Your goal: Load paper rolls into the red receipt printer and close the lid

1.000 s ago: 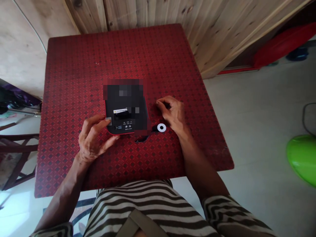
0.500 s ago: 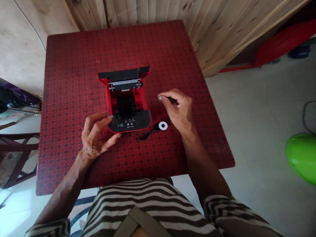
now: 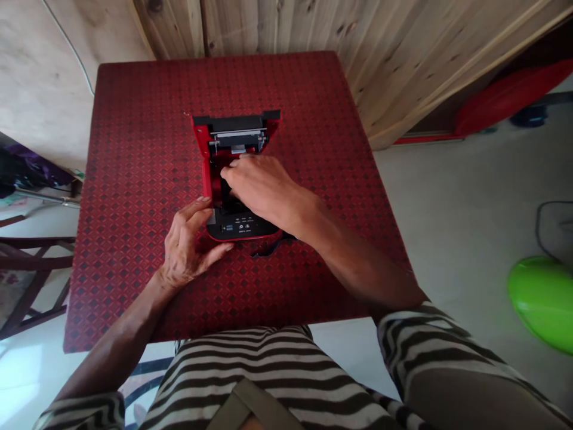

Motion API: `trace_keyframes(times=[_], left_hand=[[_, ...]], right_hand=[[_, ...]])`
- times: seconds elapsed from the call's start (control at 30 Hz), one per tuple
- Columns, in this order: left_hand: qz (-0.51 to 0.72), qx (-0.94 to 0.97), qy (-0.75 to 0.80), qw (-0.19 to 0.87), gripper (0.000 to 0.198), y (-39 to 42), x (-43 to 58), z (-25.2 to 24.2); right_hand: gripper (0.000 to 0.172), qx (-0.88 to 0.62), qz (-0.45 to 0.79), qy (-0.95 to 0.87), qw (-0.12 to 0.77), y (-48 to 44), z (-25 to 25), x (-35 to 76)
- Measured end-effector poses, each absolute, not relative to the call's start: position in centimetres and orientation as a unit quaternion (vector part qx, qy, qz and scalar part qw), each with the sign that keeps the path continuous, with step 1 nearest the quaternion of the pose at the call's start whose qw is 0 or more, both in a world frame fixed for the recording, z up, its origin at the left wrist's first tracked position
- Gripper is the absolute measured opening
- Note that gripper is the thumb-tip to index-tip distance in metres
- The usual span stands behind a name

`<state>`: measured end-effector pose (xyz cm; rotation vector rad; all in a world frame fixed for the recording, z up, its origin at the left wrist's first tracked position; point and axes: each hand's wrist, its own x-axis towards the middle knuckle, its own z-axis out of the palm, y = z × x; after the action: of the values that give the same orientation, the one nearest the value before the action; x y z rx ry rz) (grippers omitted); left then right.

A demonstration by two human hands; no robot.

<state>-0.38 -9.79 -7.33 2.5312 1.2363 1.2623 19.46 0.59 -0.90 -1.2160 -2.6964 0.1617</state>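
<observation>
A small red and black printer (image 3: 237, 227) sits in the middle of the red patterned table (image 3: 143, 173), its lid (image 3: 236, 122) swung up and back. My left hand (image 3: 188, 245) rests against the printer's front left corner, fingers spread, thumb on the table. My right hand (image 3: 257, 185) reaches over the open cavity, fingers curled down into the red bay; I cannot see whether they hold anything. A dark strip (image 3: 268, 251) lies on the table just in front of the printer, partly under my right forearm.
A wooden plank wall (image 3: 286, 27) runs behind the table. A green round object (image 3: 541, 298) lies on the floor at the right, a red object (image 3: 510, 89) beyond it. A dark chair frame (image 3: 31, 269) stands at the left. My striped clothing fills the bottom.
The printer's lid has gone from closed to fully open. My right hand moved from the table beside the white-cored roll into the printer's bay; the roll is now out of sight.
</observation>
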Motion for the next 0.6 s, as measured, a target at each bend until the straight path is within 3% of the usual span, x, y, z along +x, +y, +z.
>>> trace_keyframes(times=[0.17, 0.23, 0.5, 0.6], left_hand=[[0.373, 0.824, 0.425, 0.022, 0.08, -9.7, 0.0, -7.0], [0.372, 0.827, 0.421, 0.024, 0.08, -9.7, 0.0, -6.9], [0.375, 0.828, 0.416, 0.022, 0.082, -9.6, -0.3, -7.0], [0.379, 0.828, 0.413, 0.027, 0.08, -9.6, -0.3, -7.1]], right_hand=[[0.023, -0.405, 0.078, -0.911, -0.005, 1.0, 0.3, 19.3], [0.021, -0.398, 0.082, -0.914, -0.005, 1.2, 0.6, 19.6], [0.012, -0.416, 0.111, -0.89, 0.151, -1.9, 3.4, 21.9], [0.016, -0.421, 0.18, -0.854, 0.249, -3.4, 4.4, 25.1]])
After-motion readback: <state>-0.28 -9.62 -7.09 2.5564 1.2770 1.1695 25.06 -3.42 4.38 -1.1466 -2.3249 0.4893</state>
